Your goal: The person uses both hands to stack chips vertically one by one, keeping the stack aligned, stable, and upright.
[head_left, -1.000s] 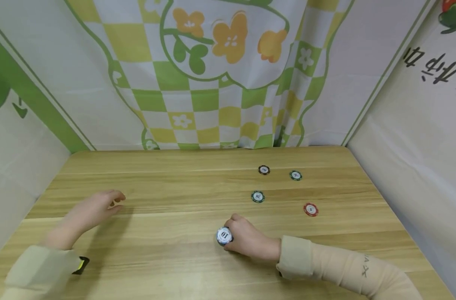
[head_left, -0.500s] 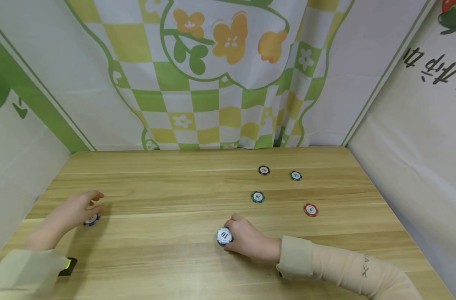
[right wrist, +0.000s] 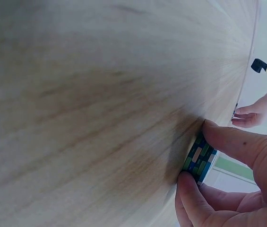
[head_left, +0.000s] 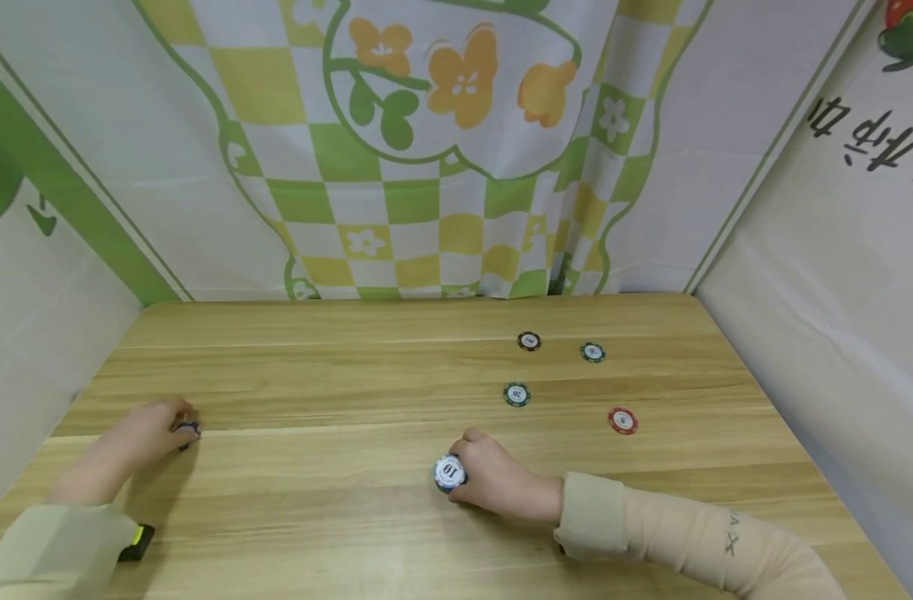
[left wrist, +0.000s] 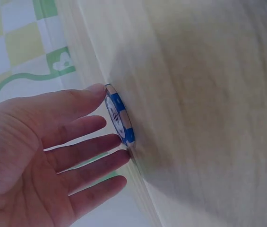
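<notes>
At the table's left side my left hand pinches a blue-and-white poker chip by its edges, thumb on one side and fingertips on the other. The chip lies on or very close to the wooden tabletop. Near the middle front, my right hand grips a short stack of poker chips between thumb and fingers. A white-faced chip marked 10 tops this stack; green and blue edges show below it in the right wrist view. The stack stands on the table.
Single chips lie flat at right: a dark one, a green one, a green one marked 20 and a red one marked 5. A checked curtain hangs behind the table's back edge.
My left hand has moved left to the blue chip, which came into view beneath it, and its fingers have closed on the edges. The right hand and its stack have stayed put.
</notes>
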The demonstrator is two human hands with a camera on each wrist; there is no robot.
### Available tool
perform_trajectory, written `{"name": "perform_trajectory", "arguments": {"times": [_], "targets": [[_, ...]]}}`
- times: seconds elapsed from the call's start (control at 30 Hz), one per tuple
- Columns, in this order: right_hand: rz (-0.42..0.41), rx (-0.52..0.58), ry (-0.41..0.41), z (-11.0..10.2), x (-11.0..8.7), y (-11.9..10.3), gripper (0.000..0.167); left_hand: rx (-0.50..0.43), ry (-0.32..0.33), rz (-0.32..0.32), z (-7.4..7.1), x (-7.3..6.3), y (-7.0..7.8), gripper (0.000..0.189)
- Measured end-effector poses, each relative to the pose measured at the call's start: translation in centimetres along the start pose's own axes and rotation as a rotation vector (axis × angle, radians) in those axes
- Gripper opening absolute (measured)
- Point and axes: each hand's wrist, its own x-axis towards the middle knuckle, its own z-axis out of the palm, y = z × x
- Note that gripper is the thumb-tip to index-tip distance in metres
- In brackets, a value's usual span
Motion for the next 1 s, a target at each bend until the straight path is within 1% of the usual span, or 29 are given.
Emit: {"name": "perform_trajectory", "arguments": {"times": [0.17,0.37,0.6,0.83,1.0], "targets": [[-0.006,-0.014,0.004,0.12,0.07,0.14,0.040,0.010,-0.007,-0.015,0.16,-0.15,0.08,0.039],[-0.010,-0.014,0.007,0.18,0.08,0.20,0.040,0.029,-0.007,-0.021,0.13,-0.05,0.27,0.032],[-0.002,-0.008,0.010,0.30,0.15,0.26,0.040,0.045,0.046,0.006,0.26,-0.11,0.51,0.022],[-0.011,-0.014,0.009,0.36,0.14,0.30,0.039,0.035,0.056,-0.004,0.26,-0.25,0.55,0.032],[-0.005,-0.013,0.008,0.35,0.17,0.35,0.040,-0.001,0.084,-0.022,0.21,-0.27,0.82,0.031]]}}
